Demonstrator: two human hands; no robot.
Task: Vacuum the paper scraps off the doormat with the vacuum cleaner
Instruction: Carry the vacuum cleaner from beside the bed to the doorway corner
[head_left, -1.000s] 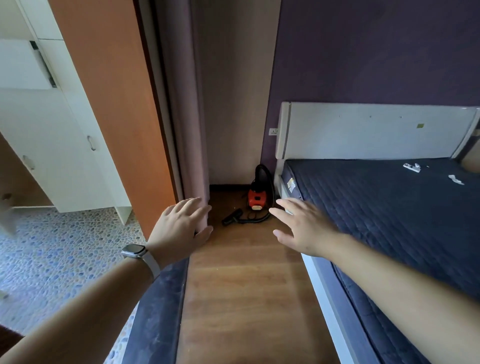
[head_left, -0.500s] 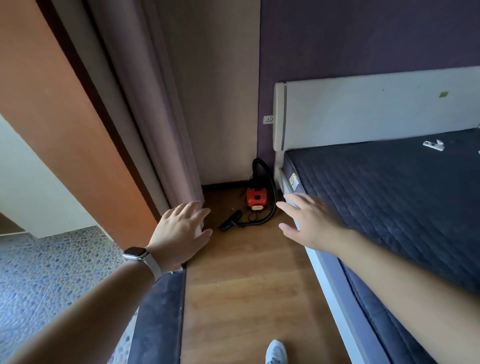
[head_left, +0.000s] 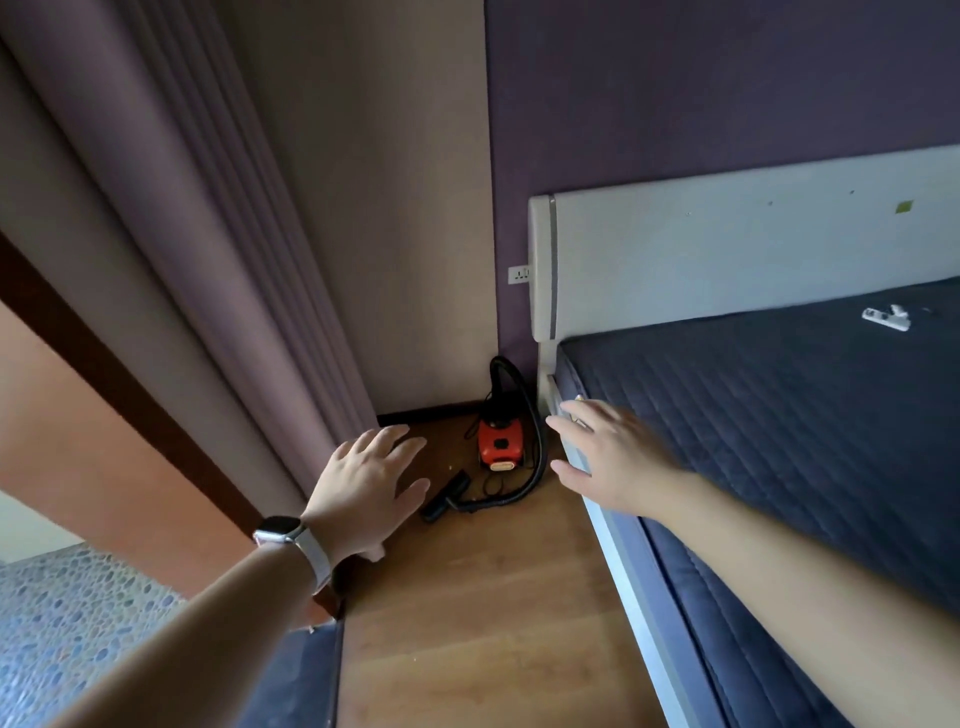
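While both bare arms stretch forward over the wooden floor (head_left: 467, 597), the vacuum cleaner (head_left: 500, 444) sits in the far corner of the room, between the two hands in the view and beyond them, touched by neither. Its red body stands on the floor just beside the white headboard (head_left: 727, 249). The black hose (head_left: 542, 452) loops up behind the body, round its right side and back along the floor to the black nozzle (head_left: 444, 499), which lies flat at the body's front left.

The left grip (head_left: 363, 488) is spread, palm down, fingers straight and slightly apart, holding nothing. It hovers near the hem of the curtain (head_left: 208, 260), and its thumb shows just left of the nozzle. A watch (head_left: 278, 535) with a pale strap is on that wrist.

The right grip (head_left: 618, 462) is spread too, palm down and empty. It hangs over the corner of the bed, where the dark blue mattress (head_left: 779, 441) meets the white side rail, just right of the hose loop.

A dark blue mat (head_left: 306, 675) lies at the lower left under the left forearm, against the edge of the wooden floor and well apart from the vacuum cleaner. Whether scraps lie on it cannot be made out.

A wall socket (head_left: 519, 274) sits beside the headboard, above the vacuum cleaner.
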